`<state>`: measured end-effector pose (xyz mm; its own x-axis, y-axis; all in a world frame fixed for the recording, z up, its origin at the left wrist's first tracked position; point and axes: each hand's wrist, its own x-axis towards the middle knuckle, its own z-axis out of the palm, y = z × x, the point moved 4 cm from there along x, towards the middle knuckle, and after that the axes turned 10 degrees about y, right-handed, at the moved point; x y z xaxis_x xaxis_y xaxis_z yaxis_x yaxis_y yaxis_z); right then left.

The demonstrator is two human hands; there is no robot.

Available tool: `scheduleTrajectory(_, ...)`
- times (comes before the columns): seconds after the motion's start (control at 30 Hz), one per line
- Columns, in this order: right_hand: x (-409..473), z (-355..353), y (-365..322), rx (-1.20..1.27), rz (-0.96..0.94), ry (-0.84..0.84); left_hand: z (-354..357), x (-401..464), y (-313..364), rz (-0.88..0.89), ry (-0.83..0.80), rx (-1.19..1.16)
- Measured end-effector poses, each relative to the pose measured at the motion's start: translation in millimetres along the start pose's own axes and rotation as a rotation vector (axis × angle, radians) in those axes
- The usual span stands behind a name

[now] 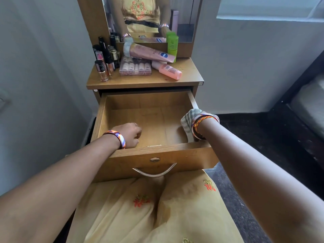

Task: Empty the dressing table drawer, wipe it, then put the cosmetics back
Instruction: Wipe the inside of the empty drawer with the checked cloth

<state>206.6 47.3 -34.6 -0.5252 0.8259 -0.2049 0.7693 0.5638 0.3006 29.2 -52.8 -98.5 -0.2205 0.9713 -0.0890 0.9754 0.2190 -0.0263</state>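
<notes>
Below the dressing table top (189,74), the drawer (157,153) stands pulled fully out over the person's lap, its wooden floor bare. Inside the drawer at its near left, the left hand (128,135) hangs with the wrist crossing the drawer's front edge, knuckles up and fingers curled loosely downward; nothing can be seen in it, though the fingertips are hidden from view. At the drawer's right wall, near the front corner, the right hand (201,128) is almost wholly covered by a pale checked cloth (188,120), which drapes over the wall and down inside the drawer; the hand appears to press the cloth against that wall, but how its fingers lie cannot be told. Both forearms reach forward from the lower corners, each wrist wearing a coloured bangle. Beyond the drawer, on the table top and well apart from both hands, lie the cosmetics: a pink tube (149,52) resting across a clear palette case (135,67), a pink bottle (168,71) on its side, an upright green bottle (172,44), and a cluster of small dark bottles (105,57) at the left, before the mirror (184,18).
</notes>
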Motion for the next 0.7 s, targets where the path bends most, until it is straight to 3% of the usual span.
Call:
scheduleTrajectory(0.17, 30, 7, 4, 0.333, 0.276, 0.093, 3, -2, -2, 0.021, -0.041, 0.029)
scheduleTrajectory(0.33, 57, 8, 6, 0.507, 0.285, 0.185, 5, -2, -3, 0.017, -0.060, 0.018)
scheduleTrajectory(0.47, 51, 13, 3, 0.414, 0.177, 0.128, 5, -2, -6, -0.012, -0.022, -0.028)
scheduleTrajectory(0.53, 33, 13, 2, 0.189, 0.107, 0.041, 3, -1, -8, -0.049, 0.031, -0.036)
scheduleTrajectory(0.6, 11, 11, -1, -0.034, -0.011, -0.038, -2, 0, -13, -0.116, 0.143, -0.033)
scheduleTrajectory(0.7, -7, 4, -4, -0.156, -0.065, -0.083, -16, 0, -27, -0.285, 0.383, -0.025)
